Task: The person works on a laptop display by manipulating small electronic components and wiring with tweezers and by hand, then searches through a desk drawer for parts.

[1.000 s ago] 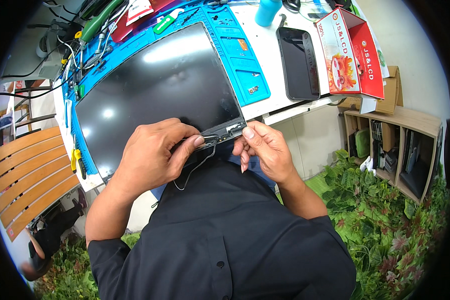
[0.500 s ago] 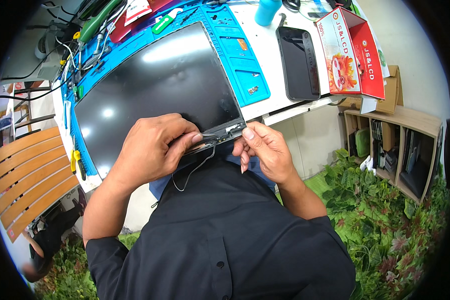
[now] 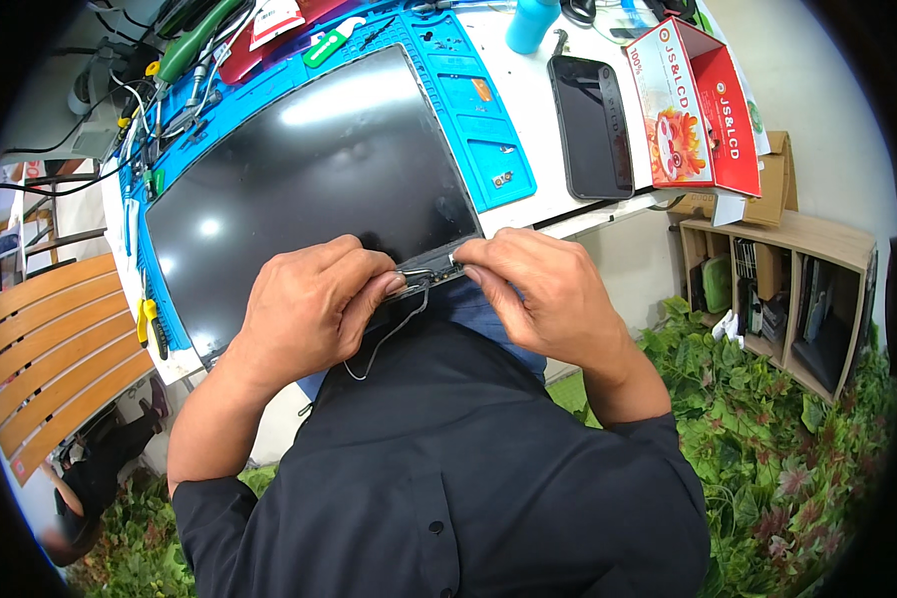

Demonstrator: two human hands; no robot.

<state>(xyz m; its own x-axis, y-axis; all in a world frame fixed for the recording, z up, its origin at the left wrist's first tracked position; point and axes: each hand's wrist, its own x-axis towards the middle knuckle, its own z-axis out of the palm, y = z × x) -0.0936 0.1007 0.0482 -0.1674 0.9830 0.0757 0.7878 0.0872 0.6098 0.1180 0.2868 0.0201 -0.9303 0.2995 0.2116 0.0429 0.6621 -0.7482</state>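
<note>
A dark laptop screen panel (image 3: 319,169) lies tilted on a blue work mat (image 3: 495,149), its lower edge near my body. Along that edge run a narrow black strip with small metal parts and a thin grey cable (image 3: 394,334) that loops down in front of my shirt. Closed at the edge, my left hand (image 3: 314,299) pinches the cable's upper part between thumb and fingers. My right hand (image 3: 548,294) is bent over the panel's lower right corner, thumb and forefinger closed by a small whitish piece. Whatever those fingertips grip is mostly hidden.
A black phone (image 3: 593,125) and a red and white box (image 3: 683,115) stand to the right. Beyond the mat is a blue bottle (image 3: 533,25). Tools and cables crowd the far left, with yellow-handled pliers (image 3: 149,319) at the left edge. A wooden shelf (image 3: 787,239) stands right.
My right hand has shifted left and up from beside the corner, turning over it with its fingers drawn together. My left hand stays at nearly the same place on the edge.
</note>
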